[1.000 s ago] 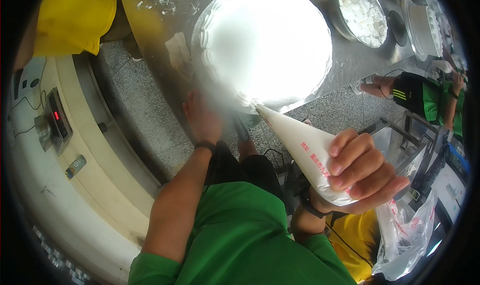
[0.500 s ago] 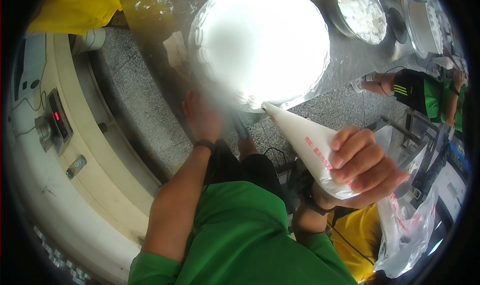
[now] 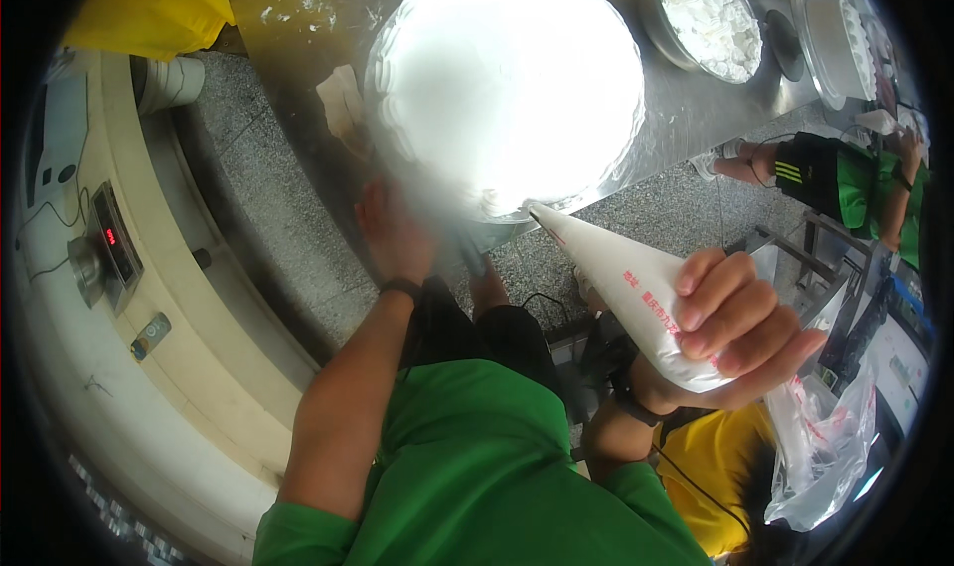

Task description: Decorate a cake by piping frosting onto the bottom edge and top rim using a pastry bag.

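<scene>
My right hand [image 3: 740, 332] is wrapped round the fat end of a white piping bag [image 3: 636, 293] with red print. The bag slants up and left, its tip at the near rim of a large round white cake [image 3: 517, 79]. Piped cream ridges run along the cake's left side, and its top is glaringly bright. A hazy smear covers the cake's lower left edge and part of my left hand [image 3: 399, 236]. That hand is just below the edge there, its fingers too blurred to show what they touch.
A metal bowl of white cream [image 3: 706, 24] stands on the steel table [image 3: 686, 109], right of the cake. Beyond it is another white cake [image 3: 835, 49]. A pale scrap [image 3: 343, 104] lies left of the cake. A digital scale [image 3: 117, 236] sits on the left counter. Another person [image 3: 865, 183] is at far right.
The bag and my right hand have shifted a little to the right, and the tip is farther right along the cake's rim. The whole view has moved slightly. My left hand stays near the cake's edge.
</scene>
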The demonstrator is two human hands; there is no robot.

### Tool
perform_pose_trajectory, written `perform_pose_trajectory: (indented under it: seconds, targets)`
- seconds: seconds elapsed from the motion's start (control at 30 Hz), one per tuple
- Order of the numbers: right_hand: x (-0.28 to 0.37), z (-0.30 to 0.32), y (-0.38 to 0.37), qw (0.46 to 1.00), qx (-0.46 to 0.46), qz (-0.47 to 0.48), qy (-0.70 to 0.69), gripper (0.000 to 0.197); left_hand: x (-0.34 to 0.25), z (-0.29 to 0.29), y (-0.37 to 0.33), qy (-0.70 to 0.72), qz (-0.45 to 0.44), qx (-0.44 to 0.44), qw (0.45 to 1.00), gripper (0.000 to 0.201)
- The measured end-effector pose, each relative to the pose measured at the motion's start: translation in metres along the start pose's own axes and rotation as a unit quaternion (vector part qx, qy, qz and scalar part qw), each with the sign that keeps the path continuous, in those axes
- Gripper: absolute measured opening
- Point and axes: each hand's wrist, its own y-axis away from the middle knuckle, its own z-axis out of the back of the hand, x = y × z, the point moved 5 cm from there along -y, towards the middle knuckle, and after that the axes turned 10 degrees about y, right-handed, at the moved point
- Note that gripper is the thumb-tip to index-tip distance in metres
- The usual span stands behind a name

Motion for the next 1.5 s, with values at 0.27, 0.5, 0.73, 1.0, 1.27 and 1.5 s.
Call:
perform_pose_trajectory:
  seconds: [0.27, 0.5, 0.73, 1.0, 1.27, 1.5]
  targets:
    - [-0.001, -0.005, -0.003, 1.000, 0.006, 0.003, 0.026, 0.067, -0.004, 0.001, -0.001, 0.004, 0.010, 0.001, 1.000, 0.047]
    - [-0.001, -0.001, -0.003, 1.000, 0.002, 0.013, 0.022, 0.066, -0.005, 0.000, -0.001, 0.002, 0.010, 0.008, 1.000, 0.047]
    - [0.003, -0.001, -0.008, 1.000, 0.014, 0.019, 0.017, 0.066, -0.010, -0.002, -0.002, 0.000, 0.008, 0.011, 1.000, 0.046]
    - [0.005, 0.004, -0.011, 1.000, 0.023, 0.015, 0.011, 0.066, -0.014, -0.002, -0.003, 0.003, 0.010, 0.013, 1.000, 0.047]
    - [0.005, 0.016, -0.014, 1.000, 0.026, 0.008, 0.004, 0.066, -0.017, -0.002, -0.003, 0.001, 0.001, 0.002, 1.000, 0.046]
    - [-0.001, 0.018, -0.012, 1.000, 0.009, -0.002, -0.007, 0.068, -0.013, -0.002, -0.002, -0.001, -0.004, 0.000, 1.000, 0.044]
